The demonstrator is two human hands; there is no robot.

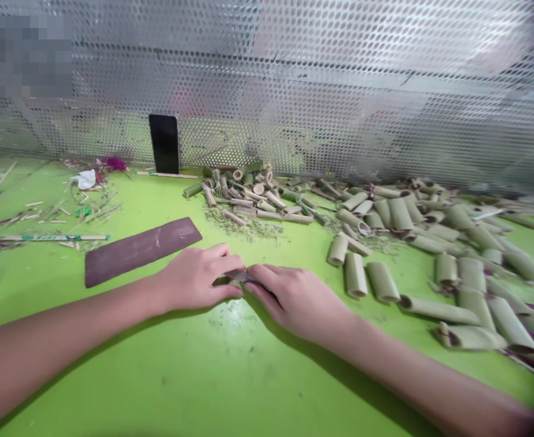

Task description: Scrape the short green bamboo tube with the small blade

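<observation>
Just in front of the dark brown slab [141,250], the left hand [194,276] and right hand [301,300] meet, all fingers closed on a small dark blade-like piece [243,277] held low on the surface [212,376]; I judge the edge may slip into a fingertip, since the two grips nearly touch. Right of the slab and farther lie many bamboo tube pieces [385,224], behind it a phone [164,144] leaning on the perforated metal wall [339,91]
</observation>
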